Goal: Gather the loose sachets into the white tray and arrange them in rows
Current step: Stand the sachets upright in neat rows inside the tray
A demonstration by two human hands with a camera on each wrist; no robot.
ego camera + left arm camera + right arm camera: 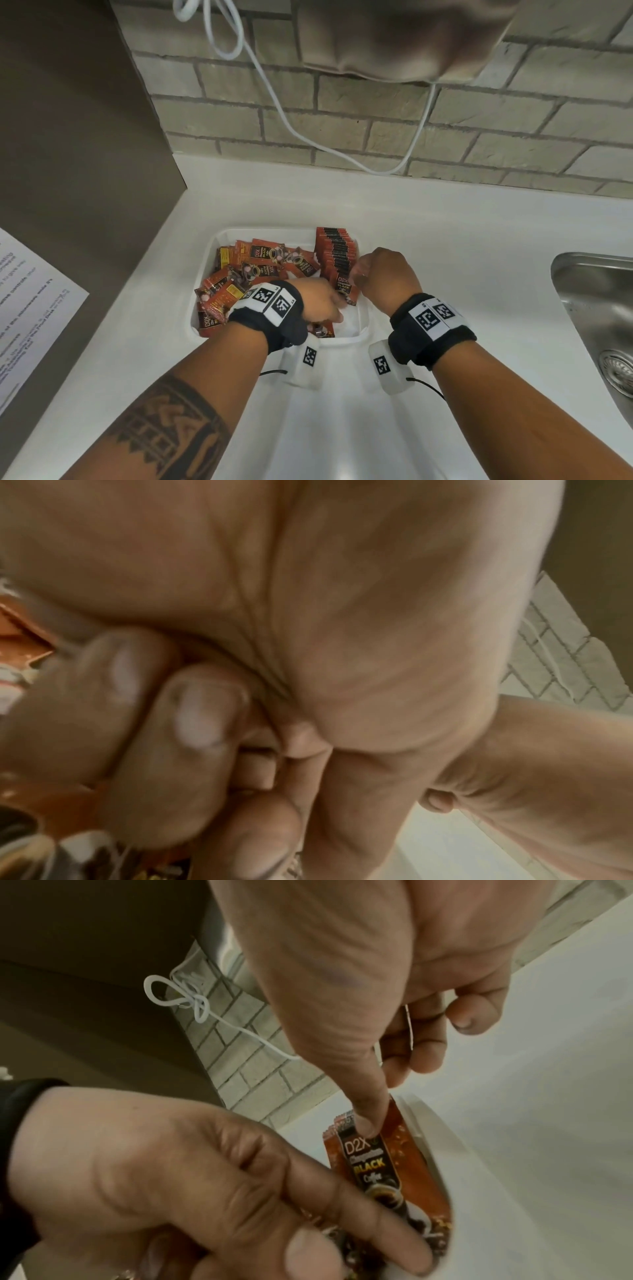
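A white tray (356, 329) sits on the white counter. Loose red-brown coffee sachets (260, 263) lie jumbled in its left part. Along its right side stands a row of upright sachets (337, 253). My right hand (356, 274) pinches the near end of that row: its thumb (368, 1123) presses the top of the front sachet (373, 1167) and the fingers curl behind. My left hand (337, 308) reaches in from the left. Its index finger (359, 1223) and thumb hold the lower end of the same sachet. In the left wrist view the curled fingers (205, 723) fill the picture.
A steel sink (596, 308) is set into the counter at the right. A white cable (342, 147) hangs down the brick wall behind the tray. A printed sheet (30, 308) lies at the left beside a brown panel. Bare counter (445, 240) surrounds the tray.
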